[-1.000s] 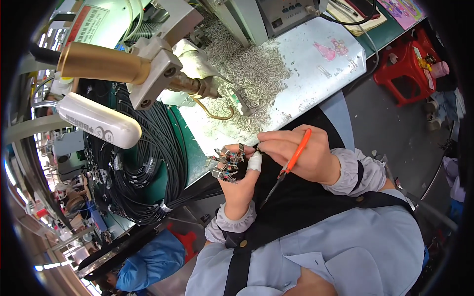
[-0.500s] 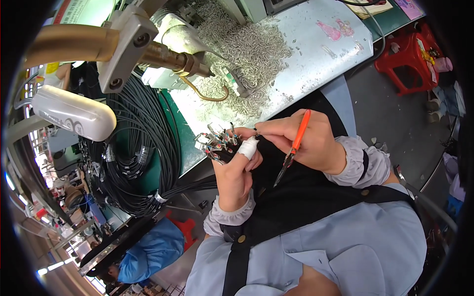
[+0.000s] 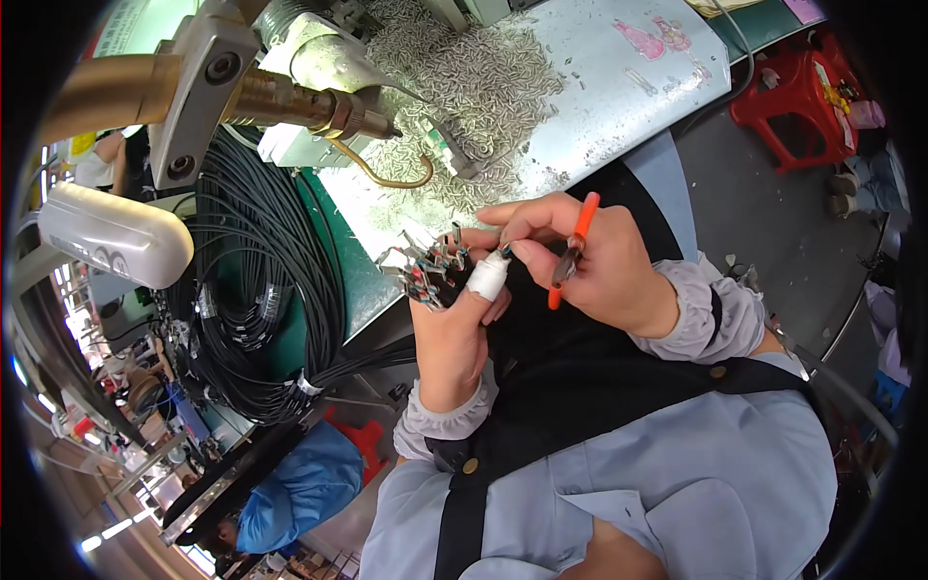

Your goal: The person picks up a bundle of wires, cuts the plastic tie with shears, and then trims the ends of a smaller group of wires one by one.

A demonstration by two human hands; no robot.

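Observation:
My left hand (image 3: 449,338) is closed around a bundle of black cable ends. Their stripped ends fan out above its fingers, with coloured wires and shiny metal pieces (image 3: 423,273). White tape (image 3: 487,278) wraps the left thumb. Thumb and index finger of my right hand (image 3: 619,266) pinch at a small wire end by the taped thumb tip; fingers cover most of that wire. Held within the same right hand is a pair of orange-handled pliers (image 3: 586,217), its dark metal part lying across the fingers.
Loose small metal pieces (image 3: 483,92) are heaped on the pale worktop (image 3: 619,106). A machine arm with a brass fitting (image 3: 309,106) and a lamp (image 3: 116,237) reach in from the left. Black cable coils (image 3: 280,251) hang there. A red stool (image 3: 793,111) stands right; a person in blue (image 3: 304,488) sits lower left.
The pliers have turned in my right hand, so their jaws no longer point down toward my lap. My right fingertips have closed in on the taped thumb. The view has shifted slightly.

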